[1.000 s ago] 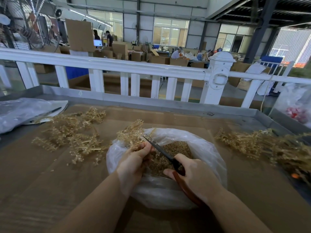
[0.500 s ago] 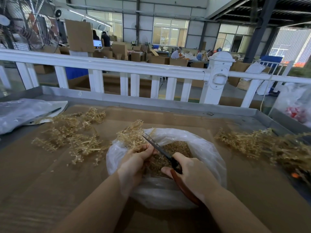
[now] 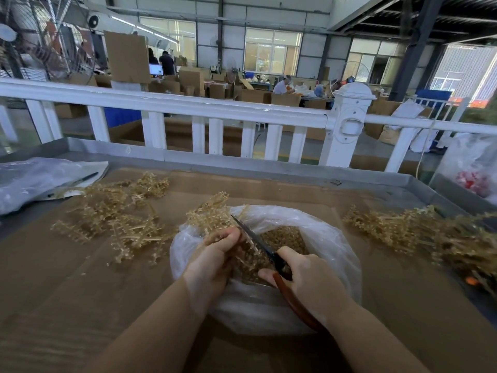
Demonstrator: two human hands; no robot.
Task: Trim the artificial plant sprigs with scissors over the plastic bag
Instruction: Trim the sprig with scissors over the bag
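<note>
Centrally, scissors [image 3: 255, 239] cutting sprig [image 3: 212, 216] inside plastic bag [image 3: 330, 238] rim.

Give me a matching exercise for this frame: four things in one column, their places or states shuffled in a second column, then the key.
Things
1. scissors
2. sprig being trimmed
3. plastic bag
4. pen

Places or states
A. lies open on the cardboard, with cut bits inside
B. on the grey plastic sheet at far left
C. gripped by the right hand, blades pointing up and left
D. held by the left hand over the bag's left rim

Pairs: 1-C, 2-D, 3-A, 4-B
</note>
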